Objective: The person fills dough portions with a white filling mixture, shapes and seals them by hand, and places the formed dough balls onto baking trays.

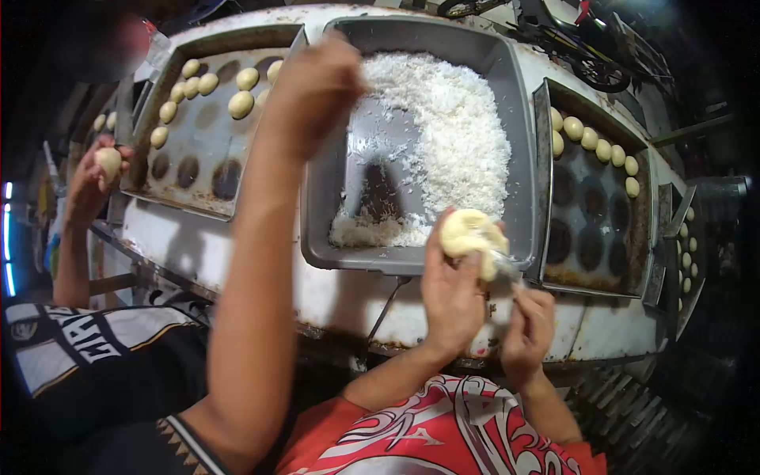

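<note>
My left hand (453,305) cups an opened piece of pale yellow dough (463,228) over the near edge of the grey tub. White shredded filling (480,239) shows in the dough's hollow. My right hand (529,328) is closed on the handle of a metal spoon (505,267), whose blurred end presses at the right side of the dough. Behind both hands stands the large grey tub (317,214), partly filled with white shreds (459,127) heaped along its back and right; bare bottom shows on its left.
A co-worker's blurred arm (261,261) reaches over the tub's left side; their other hand (87,178) holds a dough ball (108,162). Baking trays with several dough balls flank the tub, left (210,146) and right (546,198). Another tray (697,293) stands far right.
</note>
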Demonstrator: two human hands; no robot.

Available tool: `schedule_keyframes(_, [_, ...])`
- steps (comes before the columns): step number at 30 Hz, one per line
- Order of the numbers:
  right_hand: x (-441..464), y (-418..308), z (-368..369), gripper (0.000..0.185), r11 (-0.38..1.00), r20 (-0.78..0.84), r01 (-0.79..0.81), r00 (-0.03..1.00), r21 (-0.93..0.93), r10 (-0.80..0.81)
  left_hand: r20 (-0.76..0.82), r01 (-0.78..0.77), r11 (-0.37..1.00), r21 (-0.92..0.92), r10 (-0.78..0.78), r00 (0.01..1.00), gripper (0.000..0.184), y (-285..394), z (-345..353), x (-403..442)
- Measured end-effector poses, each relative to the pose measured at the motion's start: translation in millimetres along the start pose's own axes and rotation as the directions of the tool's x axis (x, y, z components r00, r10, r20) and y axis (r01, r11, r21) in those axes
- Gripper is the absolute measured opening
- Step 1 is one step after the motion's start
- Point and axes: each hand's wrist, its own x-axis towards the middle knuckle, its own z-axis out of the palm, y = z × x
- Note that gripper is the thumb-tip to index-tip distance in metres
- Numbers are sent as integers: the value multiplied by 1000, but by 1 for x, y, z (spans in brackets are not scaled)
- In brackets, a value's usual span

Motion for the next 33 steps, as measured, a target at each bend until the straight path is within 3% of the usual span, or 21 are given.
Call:
schedule_keyframes(2, [-41,28,-13,22,996,-81,-63,995,-66,58,80,-31,998,-48,35,996,54,-4,5,0])
schedule_keyframes(4, [-69,55,-21,27,915,-298,-402,879,-38,373,160,91,991,-97,-75,984,59,-4,5,-4])
schedule_keyframes(7, [-69,49,10,21,957,-375,-290,884,25,278,256,384,923,2,-372,892,68,0,5,-29])
schedule_keyframes(8, [-76,65,17,27,928,-290,-238,901,288,321,344,552,833,-39,-507,790,70,-1,-2,-42])
schedule_keyframes(9, [-75,73,23,27,927,-290,-240,901,287,323,435,700,712,-58,-613,659,74,-1,-12,-55])
schedule_keyframes(11, [-67,85,34,24,991,-261,-91,963,-97,63,427,627,778,33,-578,695,76,-3,-27,-66])
schedule_keyframes(15, [-73,92,28,22,964,-183,-249,947,95,263,52,628,752,201,-648,759,68,-14,-72,-82])
schedule_keyframes(17, [-84,90,-1,17,956,-26,-256,965,143,262,-25,638,757,140,-642,767,67,-26,-73,-92])
schedule_keyframes(18, [-77,80,-20,14,873,130,-374,928,313,350,26,659,734,166,-671,741,68,-33,-71,-98])
schedule_keyframes(19, [-69,72,-43,15,574,416,-699,715,427,561,73,677,691,252,-711,699,69,-40,-64,-105])
schedule_keyframes(21, [-61,81,-77,17,425,662,-744,661,515,354,138,674,591,443,-788,600,70,-64,-45,-120])
schedule_keyframes(22, [-65,88,-100,17,422,640,-733,676,534,365,171,638,577,509,-795,583,68,-78,-31,-129])
schedule_keyframes(23, [-70,96,-122,19,745,568,-506,796,435,209,182,628,568,532,-801,570,68,-96,-22,-140])
schedule_keyframes(24, [-77,104,-143,22,944,529,-187,849,272,16,105,659,576,483,-785,610,65,-114,-12,-151])
schedule_keyframes(25, [-89,113,-161,22,944,504,-174,863,281,9,24,680,592,433,-761,648,62,-132,-3,-160])
schedule_keyframes(26, [-106,120,-177,24,983,348,76,928,166,-130,-60,635,626,453,-689,722,49,-152,8,-174])
schedule_keyframes(27, [-124,125,-189,27,956,204,294,936,1,-288,-50,622,619,480,-688,724,49,-172,18,-183])
schedule_keyframes(29, [-159,138,-201,26,914,167,350,933,-204,-320,-164,625,749,221,-603,781,41,-210,38,-200])
schedule_keyframes(30, [-166,147,-213,25,921,120,327,944,-211,-307,-148,605,771,202,-586,797,39,-227,50,-210])
schedule_keyframes(32, [-173,164,-244,24,922,44,308,951,-233,-306,-70,628,707,325,-644,761,39,-249,68,-223])
schedule_keyframes(33, [-177,169,-260,23,994,56,50,997,-99,-44,-34,645,632,429,-702,711,38,-259,73,-229])
